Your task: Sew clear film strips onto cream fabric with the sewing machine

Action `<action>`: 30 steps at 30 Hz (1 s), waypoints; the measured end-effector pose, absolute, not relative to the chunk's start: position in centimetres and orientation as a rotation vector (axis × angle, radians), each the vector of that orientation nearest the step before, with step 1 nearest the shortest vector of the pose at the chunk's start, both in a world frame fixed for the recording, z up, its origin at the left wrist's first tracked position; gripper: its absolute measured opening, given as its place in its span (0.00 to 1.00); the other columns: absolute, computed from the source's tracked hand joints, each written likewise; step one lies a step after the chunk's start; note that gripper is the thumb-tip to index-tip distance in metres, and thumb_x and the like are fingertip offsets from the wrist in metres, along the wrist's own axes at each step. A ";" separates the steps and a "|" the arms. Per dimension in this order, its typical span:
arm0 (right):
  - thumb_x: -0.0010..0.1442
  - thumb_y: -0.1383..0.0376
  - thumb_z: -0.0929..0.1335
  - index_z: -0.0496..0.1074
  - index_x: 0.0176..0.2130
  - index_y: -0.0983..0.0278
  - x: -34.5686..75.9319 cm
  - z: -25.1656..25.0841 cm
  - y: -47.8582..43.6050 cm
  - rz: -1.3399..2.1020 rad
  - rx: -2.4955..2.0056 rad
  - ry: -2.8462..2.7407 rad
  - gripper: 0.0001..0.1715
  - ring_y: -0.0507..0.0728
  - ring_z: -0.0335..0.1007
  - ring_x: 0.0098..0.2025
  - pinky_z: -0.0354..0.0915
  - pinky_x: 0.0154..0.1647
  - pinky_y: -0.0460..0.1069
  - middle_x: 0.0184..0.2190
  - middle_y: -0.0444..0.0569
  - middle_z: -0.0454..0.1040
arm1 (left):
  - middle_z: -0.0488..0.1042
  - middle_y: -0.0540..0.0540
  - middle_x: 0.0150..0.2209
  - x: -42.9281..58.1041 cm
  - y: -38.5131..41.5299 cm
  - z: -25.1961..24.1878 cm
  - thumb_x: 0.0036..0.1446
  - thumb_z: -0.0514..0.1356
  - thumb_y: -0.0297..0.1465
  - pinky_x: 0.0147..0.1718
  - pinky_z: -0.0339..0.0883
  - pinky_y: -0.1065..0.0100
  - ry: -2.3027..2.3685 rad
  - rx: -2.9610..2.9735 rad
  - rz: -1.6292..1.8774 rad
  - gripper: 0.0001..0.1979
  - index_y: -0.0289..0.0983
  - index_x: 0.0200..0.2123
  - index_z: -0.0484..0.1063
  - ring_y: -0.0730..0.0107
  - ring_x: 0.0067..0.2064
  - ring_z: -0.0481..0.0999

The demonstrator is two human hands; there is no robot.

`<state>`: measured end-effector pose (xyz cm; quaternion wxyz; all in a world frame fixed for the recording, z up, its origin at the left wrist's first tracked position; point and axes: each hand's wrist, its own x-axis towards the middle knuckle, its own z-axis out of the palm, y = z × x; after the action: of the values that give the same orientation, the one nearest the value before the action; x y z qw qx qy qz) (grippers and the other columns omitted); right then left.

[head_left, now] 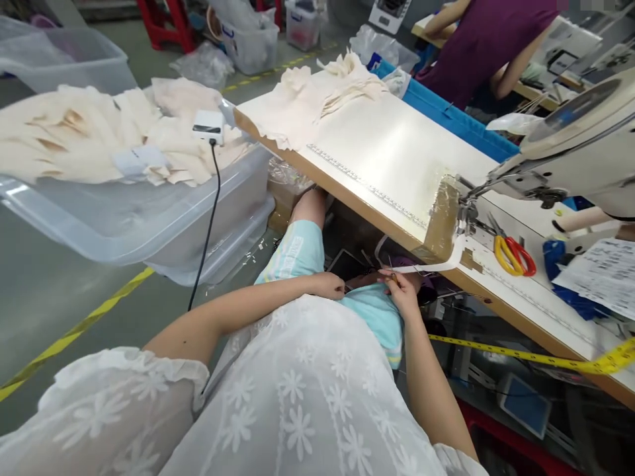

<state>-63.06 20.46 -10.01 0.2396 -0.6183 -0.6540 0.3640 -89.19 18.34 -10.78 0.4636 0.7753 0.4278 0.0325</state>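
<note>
My left hand rests on my lap with its fingers curled closed. Anything inside it is hidden. Over my right thigh, at the table's front edge, my right hand pinches a small thin tool with an orange-brown part; its exact kind is too small to tell. A white fabric strip runs from beside these fingertips over the edge toward the sewing machine's needle area. Scissors with yellow and red handles lie on the table, right of the needle.
Cream fabric pieces lie on the white sewing table. More fill a clear plastic bin at left, with a white corded device on top. A yellow measuring tape hangs by the front edge. Beyond a blue tray sits another person.
</note>
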 end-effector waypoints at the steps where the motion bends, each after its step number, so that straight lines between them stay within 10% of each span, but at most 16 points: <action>1: 0.69 0.55 0.67 0.71 0.49 0.66 -63.6 -10.1 20.4 1.031 -1.692 -1.817 0.18 0.55 0.74 0.38 0.73 0.37 0.52 0.42 0.49 0.75 | 0.71 0.43 0.53 -89.1 18.3 -10.8 0.65 0.59 0.38 0.48 0.72 0.56 1.059 1.901 0.096 0.17 0.36 0.52 0.70 0.59 0.50 0.74; 9: 0.62 0.51 0.69 0.75 0.44 0.63 -67.5 -8.2 15.5 1.248 -1.598 -1.944 0.19 0.58 0.75 0.37 0.71 0.41 0.55 0.38 0.50 0.79 | 0.72 0.43 0.50 -88.6 18.7 -10.5 0.65 0.59 0.39 0.46 0.73 0.57 1.002 1.937 0.062 0.16 0.35 0.51 0.70 0.61 0.47 0.75; 18: 0.62 0.47 0.63 0.71 0.51 0.65 -68.8 -6.4 14.9 1.349 -1.554 -1.743 0.29 0.52 0.69 0.18 0.62 0.18 0.47 0.36 0.52 0.80 | 0.78 0.49 0.35 -89.6 18.8 -9.4 0.61 0.55 0.31 0.32 0.62 0.73 0.868 2.034 0.035 0.10 0.36 0.39 0.75 0.71 0.35 0.74; 30: 0.68 0.54 0.68 0.73 0.47 0.66 -68.6 -10.1 15.5 1.257 -1.627 -1.757 0.17 0.54 0.74 0.34 0.72 0.39 0.53 0.39 0.47 0.76 | 0.78 0.45 0.39 -88.6 19.5 -10.5 0.59 0.56 0.28 0.36 0.63 0.71 0.878 1.956 0.045 0.09 0.35 0.39 0.76 0.66 0.38 0.75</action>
<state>-68.61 15.46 -10.13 0.2167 -0.5872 -0.6343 0.4538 -88.55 19.45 -10.47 0.4781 0.8011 0.3595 0.0185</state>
